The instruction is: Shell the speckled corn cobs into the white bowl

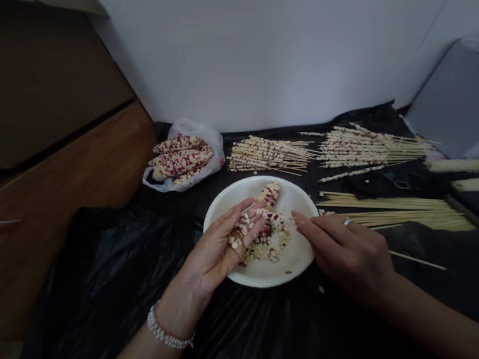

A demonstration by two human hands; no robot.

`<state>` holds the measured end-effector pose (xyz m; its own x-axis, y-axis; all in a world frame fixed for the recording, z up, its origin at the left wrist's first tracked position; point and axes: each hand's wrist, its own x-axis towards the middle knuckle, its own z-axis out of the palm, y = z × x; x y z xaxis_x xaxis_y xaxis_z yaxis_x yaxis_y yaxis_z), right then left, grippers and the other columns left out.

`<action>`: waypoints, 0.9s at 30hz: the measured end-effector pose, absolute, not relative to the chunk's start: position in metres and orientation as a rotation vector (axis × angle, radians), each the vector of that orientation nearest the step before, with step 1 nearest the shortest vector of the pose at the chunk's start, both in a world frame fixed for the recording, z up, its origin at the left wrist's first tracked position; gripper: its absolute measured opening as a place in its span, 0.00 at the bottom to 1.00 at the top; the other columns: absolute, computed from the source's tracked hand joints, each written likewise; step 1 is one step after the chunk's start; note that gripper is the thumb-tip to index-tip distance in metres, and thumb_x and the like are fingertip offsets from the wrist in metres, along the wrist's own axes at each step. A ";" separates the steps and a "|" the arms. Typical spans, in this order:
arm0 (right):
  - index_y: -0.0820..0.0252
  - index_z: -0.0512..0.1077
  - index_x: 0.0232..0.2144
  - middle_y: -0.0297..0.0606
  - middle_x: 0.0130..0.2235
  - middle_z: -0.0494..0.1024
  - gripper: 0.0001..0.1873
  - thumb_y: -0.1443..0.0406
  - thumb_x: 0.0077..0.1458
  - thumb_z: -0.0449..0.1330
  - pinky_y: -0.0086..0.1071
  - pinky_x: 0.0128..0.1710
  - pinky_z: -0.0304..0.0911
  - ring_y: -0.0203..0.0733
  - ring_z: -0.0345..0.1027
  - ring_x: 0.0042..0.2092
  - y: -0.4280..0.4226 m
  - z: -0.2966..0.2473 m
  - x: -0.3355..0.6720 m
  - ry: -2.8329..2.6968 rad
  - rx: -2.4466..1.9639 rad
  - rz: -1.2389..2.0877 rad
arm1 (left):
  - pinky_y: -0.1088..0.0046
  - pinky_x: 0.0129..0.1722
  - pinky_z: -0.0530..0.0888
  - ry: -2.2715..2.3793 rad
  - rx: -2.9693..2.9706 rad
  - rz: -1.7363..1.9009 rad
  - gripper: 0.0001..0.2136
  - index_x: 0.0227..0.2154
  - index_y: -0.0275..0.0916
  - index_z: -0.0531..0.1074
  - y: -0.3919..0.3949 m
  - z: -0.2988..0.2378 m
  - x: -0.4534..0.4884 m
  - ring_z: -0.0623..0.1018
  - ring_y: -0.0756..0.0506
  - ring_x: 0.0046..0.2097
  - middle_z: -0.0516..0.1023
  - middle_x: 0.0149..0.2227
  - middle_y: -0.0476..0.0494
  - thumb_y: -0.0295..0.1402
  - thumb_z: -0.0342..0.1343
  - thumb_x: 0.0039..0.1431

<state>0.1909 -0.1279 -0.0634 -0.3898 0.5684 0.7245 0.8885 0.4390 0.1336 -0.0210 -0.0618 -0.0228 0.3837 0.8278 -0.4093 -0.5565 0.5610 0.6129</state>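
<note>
A white plate [285,196] sits on black plastic sheeting and holds a partly stripped red-and-white corn cob [269,195] and a pile of loose kernels [271,245]. My left hand [214,252] lies palm up over the plate's left side, fingers stretched out, with several kernels resting on them. My right hand [344,248], with a ring on one finger, reaches to the plate's right rim. Its fingers are drawn together at the kernels. A thin wooden skewer [416,261] runs out from under this hand to the right.
A plastic bag of whole corn cobs [183,161] lies behind the plate at the left. Two heaps of kernel-threaded skewers [269,154] [365,148] lie at the back; bare skewers [396,207] lie right. Bare cobs [471,164], a wooden cabinet [40,173] and a grey box [465,97] border the area.
</note>
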 end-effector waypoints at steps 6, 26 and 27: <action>0.68 0.69 0.55 0.39 0.36 0.78 0.20 0.74 0.60 0.57 0.33 0.32 0.58 0.40 0.67 0.34 -0.129 -0.062 0.189 -2.129 -1.200 -0.736 | 0.58 0.54 0.74 0.649 0.290 0.850 0.28 0.62 0.24 0.59 -0.059 -0.017 -0.026 0.72 0.35 0.58 0.69 0.58 0.22 0.43 0.42 0.68; 0.65 0.73 0.51 0.38 0.33 0.78 0.18 0.75 0.59 0.55 0.34 0.31 0.54 0.39 0.64 0.32 -0.128 -0.059 0.189 -2.137 -1.323 -0.809 | 0.59 0.58 0.70 0.512 0.275 0.765 0.28 0.62 0.22 0.59 -0.063 -0.022 -0.022 0.71 0.35 0.59 0.71 0.57 0.22 0.40 0.46 0.67; 0.64 0.73 0.51 0.37 0.33 0.78 0.18 0.75 0.59 0.56 0.34 0.31 0.53 0.39 0.64 0.32 -0.128 -0.060 0.189 -2.130 -1.333 -0.809 | 0.59 0.58 0.70 0.523 0.272 0.773 0.26 0.61 0.23 0.59 -0.063 -0.022 -0.022 0.72 0.36 0.59 0.71 0.57 0.23 0.38 0.46 0.67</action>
